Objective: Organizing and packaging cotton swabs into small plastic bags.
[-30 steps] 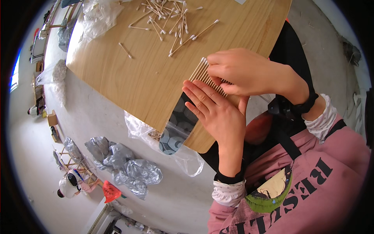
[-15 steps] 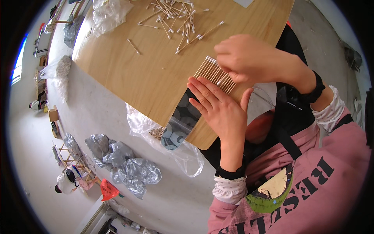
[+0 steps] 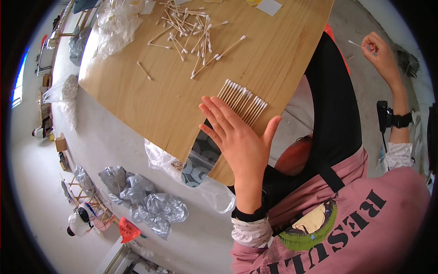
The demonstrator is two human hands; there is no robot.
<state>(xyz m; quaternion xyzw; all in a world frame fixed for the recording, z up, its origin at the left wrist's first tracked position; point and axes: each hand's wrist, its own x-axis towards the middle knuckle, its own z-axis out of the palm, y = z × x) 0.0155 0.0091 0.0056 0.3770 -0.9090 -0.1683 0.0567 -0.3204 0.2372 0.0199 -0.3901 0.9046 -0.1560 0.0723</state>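
My left hand [image 3: 242, 144] lies flat with fingers stretched over the lower ends of a neat row of wooden-stick cotton swabs [image 3: 241, 101] near the table's edge. The white tips stand out beyond the fingers, with a narrow gap within the row. Out to the right, past the table and above the floor, my right hand [image 3: 381, 55] is closed in a pinch on a single cotton swab [image 3: 354, 44]. Farther up the table lies a loose pile of cotton swabs [image 3: 185, 27], and one swab [image 3: 144, 71] sits apart to its left.
A crumpled clear plastic bag [image 3: 119, 25] rests at the table's far left. A grey circle-patterned sheet [image 3: 198, 162] shows at the near table edge. Silver-grey bags [image 3: 157, 210] lie on the floor at left. Another person [image 3: 82, 221] sits at lower left beside a red bag [image 3: 129, 229].
My right hand has left the row and swung far right, and a swab now shows in its pinch. A gap now shows in the row. My left hand stays on the swabs.
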